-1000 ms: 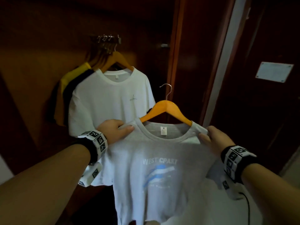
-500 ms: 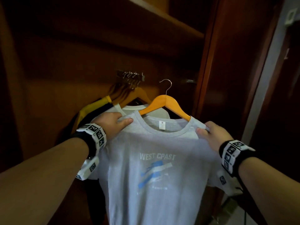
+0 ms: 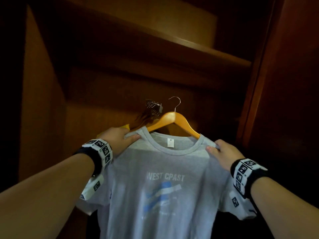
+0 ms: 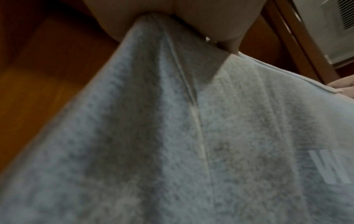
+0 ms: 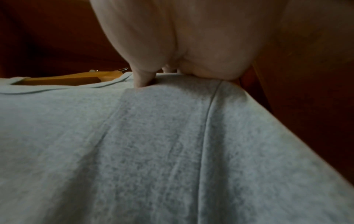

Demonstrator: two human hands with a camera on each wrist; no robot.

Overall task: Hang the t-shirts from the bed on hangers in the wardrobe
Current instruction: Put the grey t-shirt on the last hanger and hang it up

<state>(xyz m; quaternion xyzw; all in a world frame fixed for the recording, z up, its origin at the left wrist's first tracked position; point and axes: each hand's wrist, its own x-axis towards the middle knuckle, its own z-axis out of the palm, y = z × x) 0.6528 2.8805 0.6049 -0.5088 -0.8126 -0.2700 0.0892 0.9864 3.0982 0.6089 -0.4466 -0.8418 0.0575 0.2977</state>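
A grey t-shirt (image 3: 160, 187) printed WEST COAST hangs on a wooden hanger (image 3: 172, 120) with a metal hook (image 3: 176, 102), held up inside the wardrobe. My left hand (image 3: 119, 140) grips the shirt's left shoulder, thumb on the front. My right hand (image 3: 222, 154) grips the right shoulder the same way. The left wrist view shows grey cloth (image 4: 172, 136) pinched under my left hand (image 4: 162, 18). Seen from the right wrist, the thumb of my right hand (image 5: 172, 45) presses into the cloth (image 5: 153, 151) beside the hanger (image 5: 67, 78). The hook hangs free, just right of the rail end (image 3: 155, 106).
Several other hooks crowd the short rail. A yellow shirt's edge (image 3: 126, 126) peeps out behind my left hand. A wooden shelf (image 3: 189, 45) runs overhead. The wardrobe's side panel (image 3: 43, 100) stands at left and a dark door frame (image 3: 259, 83) at right.
Both hands have lifted the shirt and hanger up and inward toward the rail. My view has tilted upward, so the shelf now shows and the hung white shirt is hidden behind the grey one.
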